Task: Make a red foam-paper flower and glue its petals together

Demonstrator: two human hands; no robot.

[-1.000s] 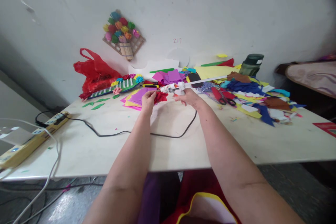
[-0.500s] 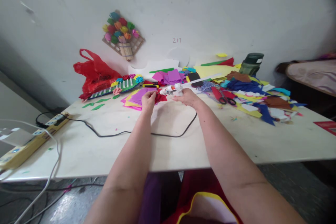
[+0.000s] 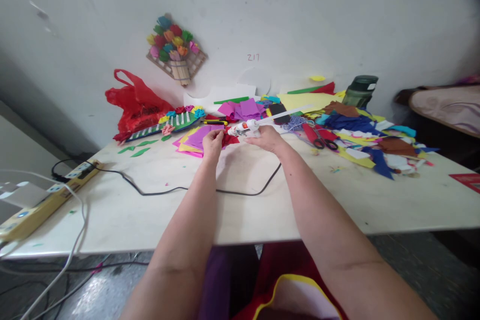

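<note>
My right hand point(image 3: 267, 139) is closed around a white hot glue gun point(image 3: 243, 129), whose nozzle points left. A long pale glue stick point(image 3: 285, 114) sticks out of its back toward the upper right. My left hand point(image 3: 213, 142) pinches a piece of red crepe paper point(image 3: 230, 138) right by the nozzle. Whether the nozzle touches the paper I cannot tell. Behind my left hand lies a stack of purple, yellow and pink sheets point(image 3: 195, 141). The gun's black cord point(image 3: 240, 193) loops across the table under my forearms.
Paper flowers on a striped green piece point(image 3: 180, 120) and a red plastic bag point(image 3: 138, 102) lie left. Green paper leaves point(image 3: 140, 152) are nearby. Scissors point(image 3: 324, 143), colored scraps point(image 3: 375, 142) and a dark green bottle point(image 3: 360, 92) stand right. A power strip point(image 3: 52, 200) occupies the left edge.
The glue gun has tilted slightly in my right hand, with its glue stick shifting a little. My left hand keeps its place with the red paper.
</note>
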